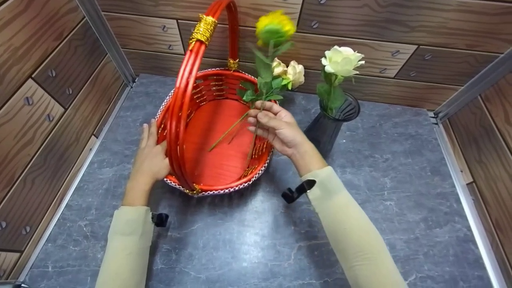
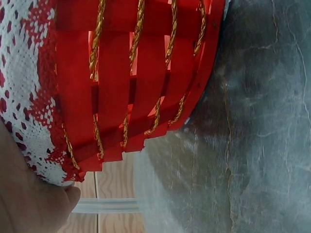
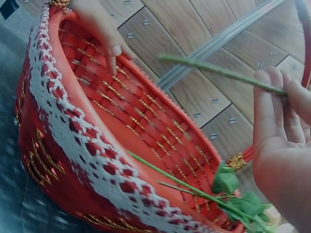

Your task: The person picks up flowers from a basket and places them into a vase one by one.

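A red woven basket (image 1: 224, 189) with a tall arched handle (image 1: 188, 80) and lace-trimmed rim stands in the head view's centre. My left hand (image 1: 152, 160) grips its left rim, thumb (image 2: 72, 194) outside along the lace and fingers over the inner side. Above the basket's right side, my right hand (image 1: 282, 126) pinches the thin green stem (image 3: 209, 69) of a yellow flower (image 1: 275, 29), whose blurred head points up and away. Peach roses (image 1: 295, 75) lean against the far right rim, their stems (image 1: 228, 132) slanting down inside the basket.
Right of the basket, a dark glass vase (image 1: 326, 130) holds a cream-white rose (image 1: 343, 61). Wood-patterned panels (image 1: 360, 52) with metal edge strips wall in the grey marbled table (image 1: 248, 244) at the back and both sides.
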The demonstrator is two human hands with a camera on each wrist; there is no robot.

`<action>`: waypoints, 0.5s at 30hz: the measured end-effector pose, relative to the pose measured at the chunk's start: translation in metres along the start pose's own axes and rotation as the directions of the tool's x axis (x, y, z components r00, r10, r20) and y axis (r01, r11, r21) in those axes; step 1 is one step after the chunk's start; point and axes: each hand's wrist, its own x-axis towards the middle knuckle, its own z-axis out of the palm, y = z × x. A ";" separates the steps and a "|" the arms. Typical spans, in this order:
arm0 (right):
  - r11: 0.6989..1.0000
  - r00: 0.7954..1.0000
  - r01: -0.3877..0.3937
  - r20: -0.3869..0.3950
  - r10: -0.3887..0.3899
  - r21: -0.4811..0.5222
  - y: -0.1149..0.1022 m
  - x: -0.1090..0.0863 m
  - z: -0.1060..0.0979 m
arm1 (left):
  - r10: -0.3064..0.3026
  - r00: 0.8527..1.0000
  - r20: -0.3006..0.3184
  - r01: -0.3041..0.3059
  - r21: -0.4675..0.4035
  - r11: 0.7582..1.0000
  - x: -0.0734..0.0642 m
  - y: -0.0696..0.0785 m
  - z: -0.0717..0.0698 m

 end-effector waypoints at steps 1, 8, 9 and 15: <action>1.000 1.000 0.014 -0.005 -0.014 -0.004 -0.003 -0.003 0.000 | 0.008 1.000 -0.007 -0.008 0.005 1.000 0.000 0.000 0.000; 0.986 0.991 0.133 0.004 -0.133 -0.100 -0.032 -0.023 0.004 | 0.006 1.000 -0.010 -0.006 0.010 1.000 -0.001 -0.001 -0.001; 0.981 0.989 0.150 0.006 -0.151 -0.121 -0.038 -0.026 0.004 | -0.001 1.000 -0.006 0.001 0.004 1.000 -0.001 0.000 -0.001; 0.929 0.957 0.283 0.008 -0.289 -0.241 -0.075 -0.048 0.001 | -0.020 1.000 0.018 0.020 -0.002 1.000 0.000 0.000 -0.001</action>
